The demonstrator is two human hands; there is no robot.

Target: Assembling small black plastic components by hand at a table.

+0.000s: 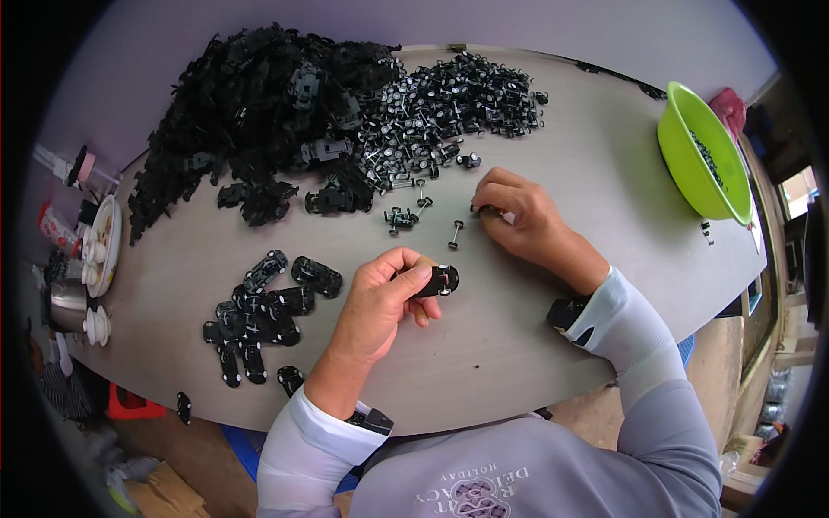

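Note:
My left hand [377,298] is closed on a black toy car base [444,280], its underside turned up and one wheel axle showing across it. To the right, my right hand [528,217] is pinched on a wheel axle, mostly hidden by the fingers, just above the table. Between the hands lies a loose wheel axle [455,234], and a small cluster of axles [401,219] sits farther left. Several black toy cars [257,315], some with wheels visible, are heaped to the left of my left hand.
A tall pile of black car parts [250,112] covers the table's far left, beside a heap of wheel axles [449,108]. A green basin [691,164] with small dark parts stands at the right edge. A white tray [107,246] is at the left edge.

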